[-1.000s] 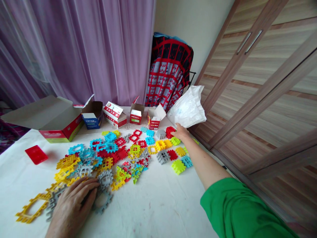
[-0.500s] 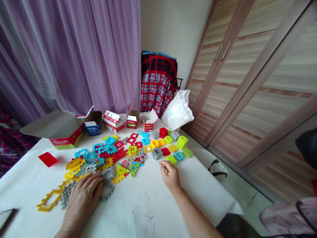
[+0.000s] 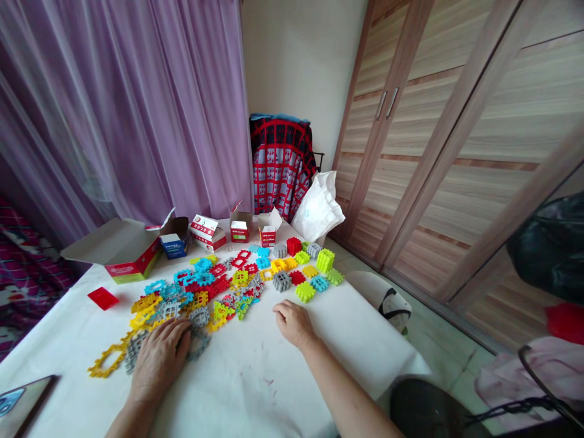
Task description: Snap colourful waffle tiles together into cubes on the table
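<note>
Right hand, head view: your right hand (image 3: 294, 323) has drawn back from beside the red toothed plastic block (image 3: 294, 246) and now lies short of the lime-green toothed plastic block (image 3: 305, 292), near but not touching. Its fingers curl inward; whether they hold anything cannot be told.
Left hand: your left hand (image 3: 160, 354) stays palm down over grey lattice plastic pieces (image 3: 132, 353), well apart from the right. Whether it grips one is hidden.
Right-side blocks: with your arm withdrawn, the tall lime-green ribbed block (image 3: 325, 260) shows, and the group looks unobstructed for handling. These are chunky, notch-edged solids.
Loose heap: thin plastic squares, triangles and open frames overlap to the left, ending near you in a yellow open frame (image 3: 97, 368).
Desk: the white-covered desk (image 3: 237, 377) looks smooth, faintly smudged.
Left edge: a dark-edged phone (image 3: 27, 395) has entered your view; beyond lies a glossy red flat rectangle (image 3: 103, 298).
Far edge: stiff cardboard boxes (image 3: 174, 243) stand beside a crumpled white bag (image 3: 319, 207).
</note>
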The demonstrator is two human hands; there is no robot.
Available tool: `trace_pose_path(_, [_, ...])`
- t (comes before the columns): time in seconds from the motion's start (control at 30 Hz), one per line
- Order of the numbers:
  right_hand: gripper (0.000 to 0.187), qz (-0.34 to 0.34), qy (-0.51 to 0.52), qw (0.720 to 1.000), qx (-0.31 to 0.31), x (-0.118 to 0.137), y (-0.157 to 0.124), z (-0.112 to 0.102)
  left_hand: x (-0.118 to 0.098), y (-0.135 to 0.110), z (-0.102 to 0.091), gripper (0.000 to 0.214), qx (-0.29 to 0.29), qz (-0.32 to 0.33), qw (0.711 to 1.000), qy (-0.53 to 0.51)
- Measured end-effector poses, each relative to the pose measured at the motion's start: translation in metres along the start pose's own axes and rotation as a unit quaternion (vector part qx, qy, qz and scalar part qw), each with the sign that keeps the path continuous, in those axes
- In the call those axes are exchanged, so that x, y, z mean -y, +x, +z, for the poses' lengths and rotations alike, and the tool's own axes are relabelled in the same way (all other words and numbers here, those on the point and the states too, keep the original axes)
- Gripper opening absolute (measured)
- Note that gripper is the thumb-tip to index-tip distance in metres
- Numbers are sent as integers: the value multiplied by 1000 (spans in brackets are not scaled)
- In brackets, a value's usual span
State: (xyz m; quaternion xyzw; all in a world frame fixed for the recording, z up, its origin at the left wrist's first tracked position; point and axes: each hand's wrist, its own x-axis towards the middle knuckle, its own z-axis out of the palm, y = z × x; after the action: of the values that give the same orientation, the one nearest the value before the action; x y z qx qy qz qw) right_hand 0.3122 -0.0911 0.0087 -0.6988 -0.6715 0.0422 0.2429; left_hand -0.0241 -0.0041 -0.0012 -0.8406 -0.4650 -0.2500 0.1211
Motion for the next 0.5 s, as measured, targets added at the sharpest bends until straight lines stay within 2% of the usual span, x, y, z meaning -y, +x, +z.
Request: trace_pose_path(0.5, [31, 14, 8, 1000, -8, -1, 0, 1, -4, 6, -8, 43, 31, -7, 999, 12])
